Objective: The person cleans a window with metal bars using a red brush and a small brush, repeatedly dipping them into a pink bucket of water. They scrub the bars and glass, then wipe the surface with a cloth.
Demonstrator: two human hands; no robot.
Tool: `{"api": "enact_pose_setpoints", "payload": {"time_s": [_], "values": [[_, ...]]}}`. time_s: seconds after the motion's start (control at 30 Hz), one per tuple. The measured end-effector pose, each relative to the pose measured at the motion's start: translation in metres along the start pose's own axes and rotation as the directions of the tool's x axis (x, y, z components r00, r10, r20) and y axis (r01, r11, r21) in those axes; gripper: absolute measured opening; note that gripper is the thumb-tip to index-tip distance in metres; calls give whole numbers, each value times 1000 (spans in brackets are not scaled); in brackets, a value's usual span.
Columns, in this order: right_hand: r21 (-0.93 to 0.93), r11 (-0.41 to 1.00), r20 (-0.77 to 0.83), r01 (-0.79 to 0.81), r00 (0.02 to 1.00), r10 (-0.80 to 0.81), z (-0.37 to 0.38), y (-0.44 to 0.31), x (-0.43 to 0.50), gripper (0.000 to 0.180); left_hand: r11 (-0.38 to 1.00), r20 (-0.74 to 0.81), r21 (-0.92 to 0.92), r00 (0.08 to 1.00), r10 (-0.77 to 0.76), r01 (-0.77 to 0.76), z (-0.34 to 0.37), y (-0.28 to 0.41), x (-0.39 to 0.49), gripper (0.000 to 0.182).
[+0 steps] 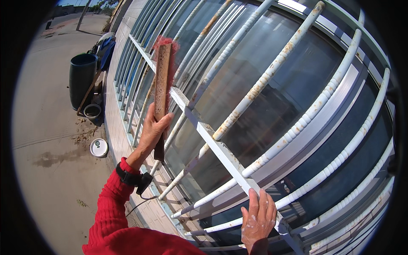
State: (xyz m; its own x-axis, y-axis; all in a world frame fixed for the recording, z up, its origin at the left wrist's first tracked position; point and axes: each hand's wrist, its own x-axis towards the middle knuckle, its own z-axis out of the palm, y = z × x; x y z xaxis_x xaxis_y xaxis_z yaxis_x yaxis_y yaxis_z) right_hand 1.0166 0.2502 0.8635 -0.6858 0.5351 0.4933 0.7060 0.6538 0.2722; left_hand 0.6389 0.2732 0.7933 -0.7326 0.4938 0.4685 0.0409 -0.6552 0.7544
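My left hand (pixel 155 128) grips the handle of a wooden brush (pixel 163 73) with frayed red bristles. The brush stands nearly upright, its bristle side towards the bars of a white metal window grille (pixel 220 154). Flaking paint and brown rust mark several of the grille's ridged bars (pixel 264 78). Lower right, my right hand (pixel 259 216) rests on the flat crossbar, fingers extended and thumb apart, with whitish specks on its skin. Behind the grille are glass panes (pixel 280 105) in a metal frame. A black strap with a small device (pixel 134 178) is around my left wrist.
Along the wall stand a dark barrel (pixel 83 83), a small bucket (pixel 92 111) and a leaning wooden stick (pixel 90 92). A round white lid (pixel 99 148) lies on the sandy ground (pixel 51 127). A cable (pixel 140 204) runs from the wrist device.
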Motion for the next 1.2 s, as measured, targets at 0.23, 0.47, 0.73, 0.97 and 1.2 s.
{"api": "enact_pose_setpoints", "payload": {"time_s": [0.23, 0.47, 0.73, 0.97, 1.2], "values": [[-57, 995, -95, 83, 991, -89, 1, -1, -1, 60, 598, 102, 688, 870, 483, -412, -18, 31, 147, 70], [36, 997, -54, 62, 997, -60, -2, 0, 6, 58, 446, 221, 856, 965, 139, -260, -9, 48, 250, 62], [-94, 993, -127, 68, 989, -80, 11, -2, 18, 63, 529, 141, 833, 987, 78, -161, 12, 44, 317, 50], [-161, 981, -187, 104, 973, -133, 20, 5, 19, 74, 714, 280, 594, 927, 249, -371, 44, 100, 301, 42], [-211, 973, -241, 94, 960, -145, 27, 5, 21, 71, 135, 383, 881, 851, 359, -454, 26, 85, 311, 38]]}}
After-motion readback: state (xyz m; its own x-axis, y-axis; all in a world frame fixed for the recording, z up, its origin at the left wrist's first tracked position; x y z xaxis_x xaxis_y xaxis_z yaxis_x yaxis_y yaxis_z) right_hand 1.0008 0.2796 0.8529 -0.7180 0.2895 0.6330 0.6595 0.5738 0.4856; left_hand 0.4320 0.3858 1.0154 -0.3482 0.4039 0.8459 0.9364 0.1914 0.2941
